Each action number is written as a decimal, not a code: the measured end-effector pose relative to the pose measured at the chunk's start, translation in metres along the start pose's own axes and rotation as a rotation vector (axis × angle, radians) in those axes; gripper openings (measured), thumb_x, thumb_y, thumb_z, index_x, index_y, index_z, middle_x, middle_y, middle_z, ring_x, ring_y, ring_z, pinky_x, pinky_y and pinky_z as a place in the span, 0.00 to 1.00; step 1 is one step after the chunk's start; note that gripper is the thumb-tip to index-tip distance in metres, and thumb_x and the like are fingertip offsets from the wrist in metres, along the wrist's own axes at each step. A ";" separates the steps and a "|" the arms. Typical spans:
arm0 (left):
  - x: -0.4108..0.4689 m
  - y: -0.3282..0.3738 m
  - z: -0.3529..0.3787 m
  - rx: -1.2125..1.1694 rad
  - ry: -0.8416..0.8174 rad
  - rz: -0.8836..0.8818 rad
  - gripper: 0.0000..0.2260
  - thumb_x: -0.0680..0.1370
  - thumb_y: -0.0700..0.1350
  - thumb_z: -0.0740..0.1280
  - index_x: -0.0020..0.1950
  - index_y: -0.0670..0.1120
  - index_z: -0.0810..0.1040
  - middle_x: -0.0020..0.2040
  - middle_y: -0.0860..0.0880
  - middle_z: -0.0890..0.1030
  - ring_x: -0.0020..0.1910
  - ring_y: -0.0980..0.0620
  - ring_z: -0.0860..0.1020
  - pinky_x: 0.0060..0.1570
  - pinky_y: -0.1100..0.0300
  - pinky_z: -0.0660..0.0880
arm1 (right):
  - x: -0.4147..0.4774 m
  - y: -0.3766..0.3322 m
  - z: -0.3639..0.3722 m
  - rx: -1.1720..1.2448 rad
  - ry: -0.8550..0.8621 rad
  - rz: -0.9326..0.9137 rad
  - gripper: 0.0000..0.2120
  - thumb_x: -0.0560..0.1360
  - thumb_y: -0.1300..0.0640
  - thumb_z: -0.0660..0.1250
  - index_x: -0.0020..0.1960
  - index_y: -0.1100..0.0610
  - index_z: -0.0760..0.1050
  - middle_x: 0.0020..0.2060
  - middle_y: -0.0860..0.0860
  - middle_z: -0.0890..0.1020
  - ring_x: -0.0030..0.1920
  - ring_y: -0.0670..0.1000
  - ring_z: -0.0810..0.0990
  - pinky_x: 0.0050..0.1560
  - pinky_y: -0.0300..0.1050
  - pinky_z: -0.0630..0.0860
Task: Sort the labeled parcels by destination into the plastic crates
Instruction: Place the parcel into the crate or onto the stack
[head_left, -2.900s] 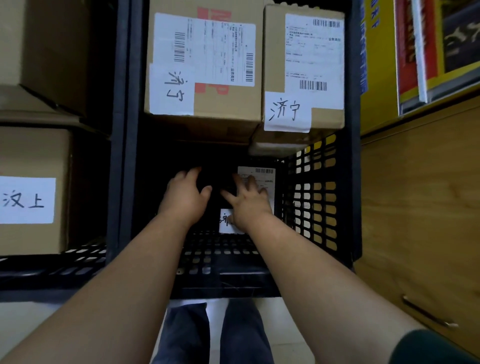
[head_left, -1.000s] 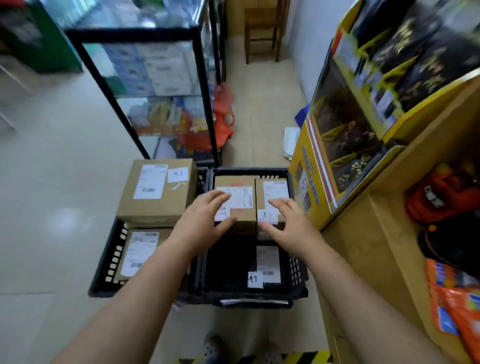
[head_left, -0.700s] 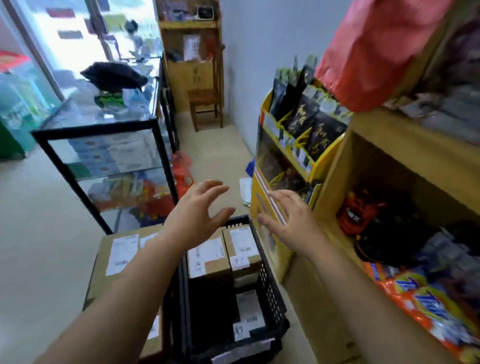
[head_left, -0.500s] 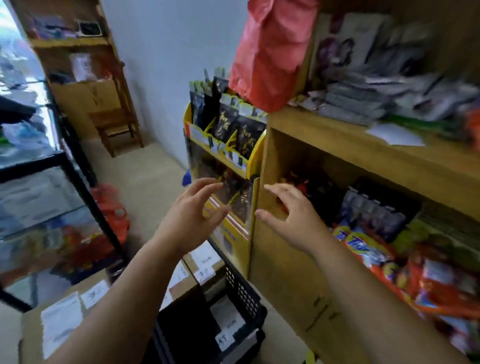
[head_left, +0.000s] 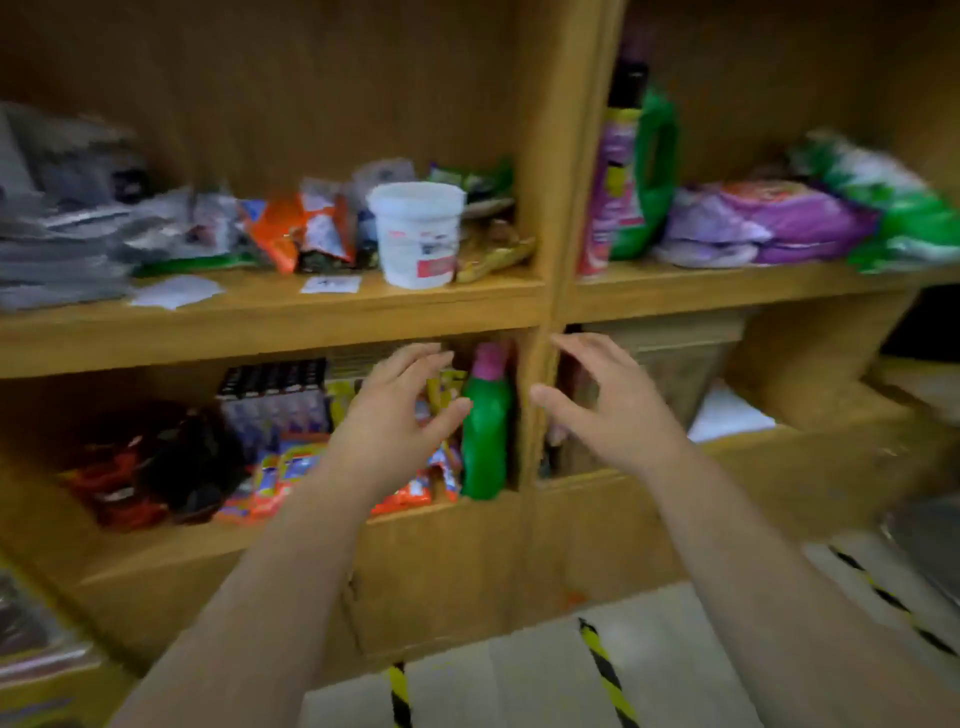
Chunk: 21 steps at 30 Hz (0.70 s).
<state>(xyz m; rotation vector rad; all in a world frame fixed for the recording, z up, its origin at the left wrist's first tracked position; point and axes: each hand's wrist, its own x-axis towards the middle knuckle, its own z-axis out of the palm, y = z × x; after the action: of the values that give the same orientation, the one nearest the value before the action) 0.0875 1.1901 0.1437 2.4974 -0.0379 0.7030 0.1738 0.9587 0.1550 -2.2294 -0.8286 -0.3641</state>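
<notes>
Since no labelled parcel and no plastic crate appears anywhere in this view, how much of the sorting is done cannot be read from here. Only the step in hand can be judged.

Nearest is the pale floor with yellow-and-black striped tape (head_left: 602, 670), and above it two bare forearms reach forward. The left hand (head_left: 395, 421) is empty, its fingers spread and loosely bent. The right hand (head_left: 613, 415) is the same, thumb out and holding nothing. The two hang apart, palms roughly facing, on either side of the upright of the tall wooden shelf unit (head_left: 540, 301), and neither touches anything that can be made out.

Just behind the left hand, on the lower shelf, a green plastic bottle with a pink cap (head_left: 485, 441) stands upright among orange snack packets (head_left: 400, 501). Behind the right hand, in the next compartment, sits a blurred tan boxy shape (head_left: 675, 364). Whether it is a parcel cannot be told.

Farther up, the higher shelf carries a white round plastic tub (head_left: 418, 234) and a purple-and-green handled jug (head_left: 639, 176).

With both hands free and poised as if to take something wide, the person seems to be between parcels, so at least one more pick and placement looks likely.
</notes>
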 end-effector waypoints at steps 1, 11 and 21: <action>0.011 0.028 0.023 -0.019 -0.037 0.059 0.30 0.73 0.63 0.62 0.68 0.46 0.76 0.68 0.49 0.74 0.68 0.49 0.72 0.71 0.53 0.65 | -0.016 0.019 -0.026 -0.024 0.038 0.062 0.37 0.69 0.30 0.64 0.72 0.50 0.73 0.68 0.51 0.74 0.70 0.48 0.70 0.73 0.45 0.64; 0.031 0.309 0.227 -0.250 -0.311 0.447 0.24 0.77 0.54 0.69 0.71 0.49 0.73 0.71 0.53 0.69 0.71 0.53 0.67 0.70 0.61 0.60 | -0.232 0.177 -0.261 -0.275 0.319 0.479 0.31 0.73 0.32 0.63 0.72 0.45 0.71 0.67 0.43 0.72 0.69 0.46 0.69 0.69 0.48 0.69; -0.013 0.551 0.374 -0.468 -0.569 0.788 0.25 0.78 0.56 0.67 0.73 0.53 0.70 0.73 0.56 0.66 0.72 0.56 0.64 0.71 0.57 0.63 | -0.413 0.239 -0.416 -0.412 0.608 0.815 0.28 0.75 0.40 0.69 0.72 0.45 0.70 0.68 0.44 0.71 0.67 0.44 0.68 0.68 0.47 0.69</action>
<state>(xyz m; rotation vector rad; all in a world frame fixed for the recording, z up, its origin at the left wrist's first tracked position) 0.1622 0.5277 0.1403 2.0871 -1.2801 0.1846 0.0138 0.3464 0.1240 -2.3857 0.5145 -0.7858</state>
